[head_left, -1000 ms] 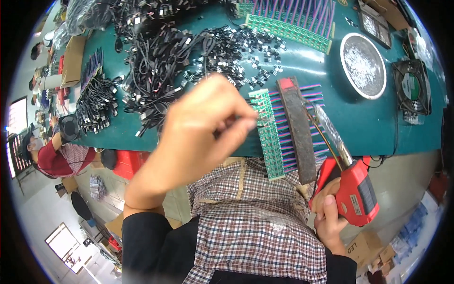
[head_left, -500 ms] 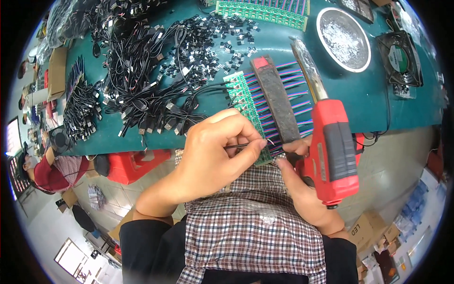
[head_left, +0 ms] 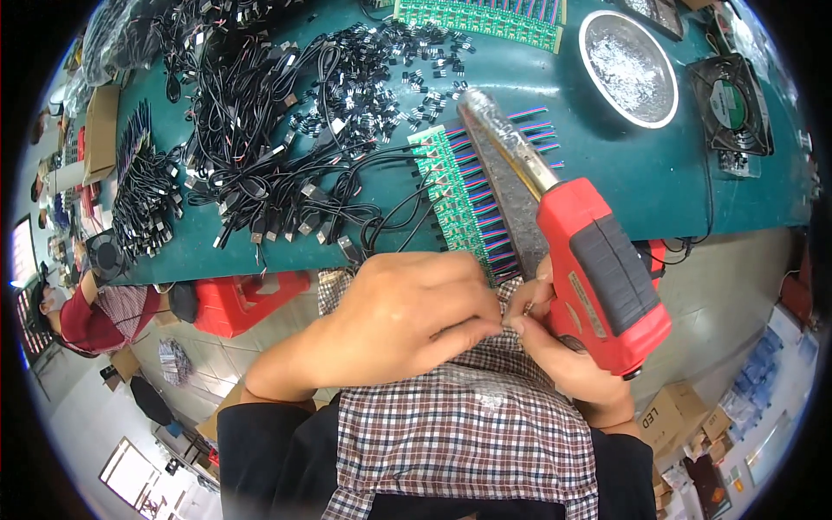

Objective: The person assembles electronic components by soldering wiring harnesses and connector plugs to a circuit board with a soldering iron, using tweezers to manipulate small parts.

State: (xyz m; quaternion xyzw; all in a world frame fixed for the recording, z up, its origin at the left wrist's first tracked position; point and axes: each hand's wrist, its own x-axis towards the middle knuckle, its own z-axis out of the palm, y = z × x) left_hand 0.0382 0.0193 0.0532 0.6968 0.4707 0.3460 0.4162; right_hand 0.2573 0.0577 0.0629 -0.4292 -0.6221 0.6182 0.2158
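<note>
My left hand [head_left: 416, 316] is closed in a pinch below the lower end of a green circuit board strip [head_left: 455, 195]. A black cable was in that pinch a moment ago; its end is now hidden by the fingers. My right hand [head_left: 568, 364] holds a red soldering gun [head_left: 598, 269] with black grip panels, its metal barrel slanting up and left over a dark bar [head_left: 510, 199]. The right thumb and forefinger meet my left fingertips. The bar lies across blue, red and black wires [head_left: 539, 130] coming off the strip. Black cables [head_left: 373, 160] run from the strip's left side.
A heap of black USB cables [head_left: 238, 147] and small black connectors [head_left: 373, 87] cover the table's left. A round bowl [head_left: 674, 91] with silvery bits and a fan [head_left: 731, 104] stand at right. More green boards [head_left: 477, 22] lie behind. A person [head_left: 104, 312] sits far left.
Both hands have moved down, off the board strip, and their fingertips have come together. The soldering gun has tilted left, its barrel now over the bar. The cable end has gone out of sight.
</note>
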